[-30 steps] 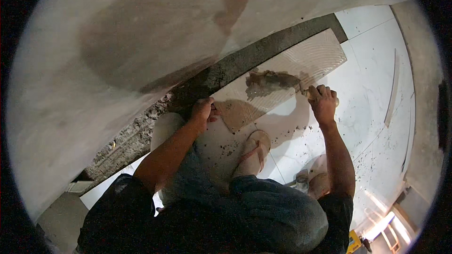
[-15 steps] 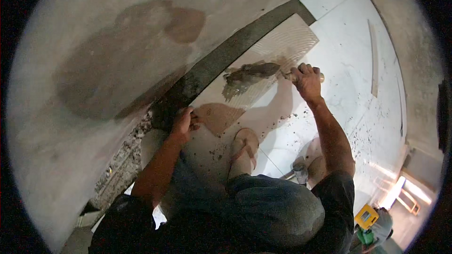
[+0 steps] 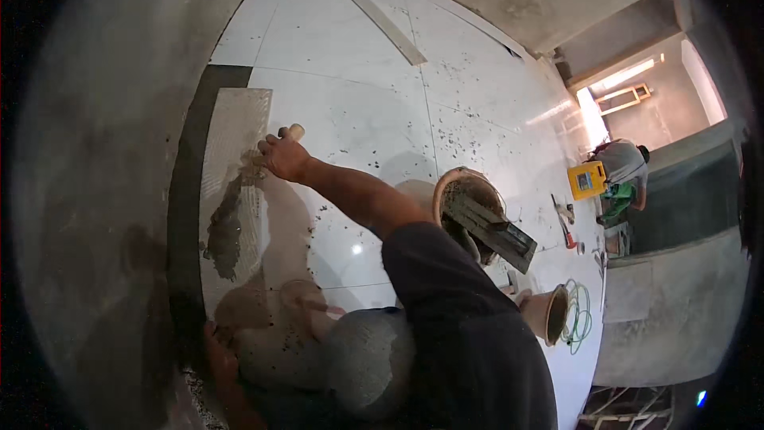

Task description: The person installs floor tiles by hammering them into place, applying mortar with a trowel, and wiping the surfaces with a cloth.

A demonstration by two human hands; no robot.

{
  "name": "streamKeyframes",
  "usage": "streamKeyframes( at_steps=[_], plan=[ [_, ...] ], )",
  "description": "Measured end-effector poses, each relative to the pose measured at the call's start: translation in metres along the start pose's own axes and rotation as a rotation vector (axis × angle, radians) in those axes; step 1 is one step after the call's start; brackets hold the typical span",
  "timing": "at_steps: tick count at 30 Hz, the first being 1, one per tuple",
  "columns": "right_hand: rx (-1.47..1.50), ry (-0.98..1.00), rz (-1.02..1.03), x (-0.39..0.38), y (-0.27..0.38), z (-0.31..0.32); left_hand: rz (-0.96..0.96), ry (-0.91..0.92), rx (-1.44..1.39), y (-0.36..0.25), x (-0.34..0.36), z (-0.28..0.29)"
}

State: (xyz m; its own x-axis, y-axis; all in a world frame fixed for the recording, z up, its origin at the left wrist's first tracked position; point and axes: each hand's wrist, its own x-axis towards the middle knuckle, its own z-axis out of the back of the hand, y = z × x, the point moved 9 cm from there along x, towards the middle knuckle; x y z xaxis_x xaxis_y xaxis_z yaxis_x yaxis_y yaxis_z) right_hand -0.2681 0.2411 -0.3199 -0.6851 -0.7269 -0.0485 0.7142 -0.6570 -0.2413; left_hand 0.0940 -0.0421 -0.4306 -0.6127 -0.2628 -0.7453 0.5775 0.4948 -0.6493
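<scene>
A long, narrow tile [image 3: 259, 111] lies with its ridged face up, beside the wall at left. Wet grey mortar [image 3: 224, 243] is smeared over its middle. My right hand [image 3: 284, 155] is closed around the pale handle of a trowel [image 3: 297, 131], at the tile's right edge. The trowel's blade is hard to tell from the mortar. My left hand [image 3: 219, 348] is at the tile's near end, dim and in shadow, its fingers curled at the edge. A dark mortar strip [image 3: 185, 159] runs between tile and wall.
Right of my arm stands a bucket [image 3: 439, 195] with a flat float [image 3: 509, 240] across it. A second bucket [image 3: 549, 310] lies tipped near a green hose [image 3: 585, 314]. A loose strip [image 3: 382, 24] and crumbs lie on white floor tiles. A co-worker [image 3: 625, 163] crouches by a yellow box [image 3: 587, 181].
My view has swung to the right, bringing the buckets, float and co-worker into sight. My right hand still holds the trowel at the tile's edge; my left hand stays at its near end.
</scene>
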Motion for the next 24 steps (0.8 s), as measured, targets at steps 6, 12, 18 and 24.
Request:
streamKeyframes(
  at_steps=[6, 12, 18, 24],
  plan=[
    [0.026, -0.093, -0.055, 0.006, 0.002, 0.000, 0.092, 0.062, 0.024, -0.007, 0.001, -0.009],
    [0.087, -0.107, -0.059, 0.006, -0.006, 0.008, 0.116, -0.097, -0.071, 0.000, -0.001, 0.000],
    [0.008, -0.033, -0.020, 0.009, -0.007, 0.006, 0.156, 0.005, -0.062, 0.002, 0.008, -0.005],
    [0.017, -0.127, -0.038, 0.009, -0.011, 0.014, 0.146, -0.008, -0.040, 0.005, 0.013, 0.001]
  ],
)
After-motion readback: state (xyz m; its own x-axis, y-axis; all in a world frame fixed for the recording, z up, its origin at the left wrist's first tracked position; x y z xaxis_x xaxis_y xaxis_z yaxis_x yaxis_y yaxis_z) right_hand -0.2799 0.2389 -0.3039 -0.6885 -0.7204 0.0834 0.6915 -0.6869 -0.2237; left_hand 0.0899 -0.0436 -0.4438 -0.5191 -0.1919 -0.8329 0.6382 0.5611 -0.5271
